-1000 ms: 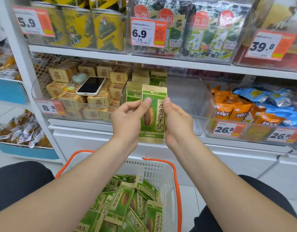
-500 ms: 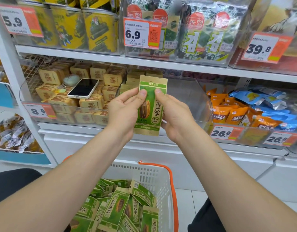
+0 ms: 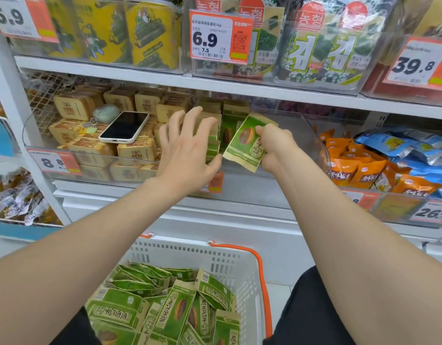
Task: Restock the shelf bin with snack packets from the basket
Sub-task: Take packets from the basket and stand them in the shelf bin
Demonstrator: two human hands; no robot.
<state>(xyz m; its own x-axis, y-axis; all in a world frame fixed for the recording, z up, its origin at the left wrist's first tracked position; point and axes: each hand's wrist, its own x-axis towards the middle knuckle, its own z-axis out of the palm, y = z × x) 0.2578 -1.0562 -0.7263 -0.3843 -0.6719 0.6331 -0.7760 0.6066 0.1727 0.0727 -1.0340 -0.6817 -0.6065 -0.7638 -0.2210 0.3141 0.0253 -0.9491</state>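
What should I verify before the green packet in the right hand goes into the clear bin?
1. The right hand grips the green-and-tan paper snack packet: ok.
2. Packet upright like the standing row of packets: not ok, tilted.
3. Open left hand at the row, fingers spread: ok.
4. Free room in the clear plastic shelf bin, right of the row: ok.
5. The white plastic basket with orange handle holds spare packets: ok.
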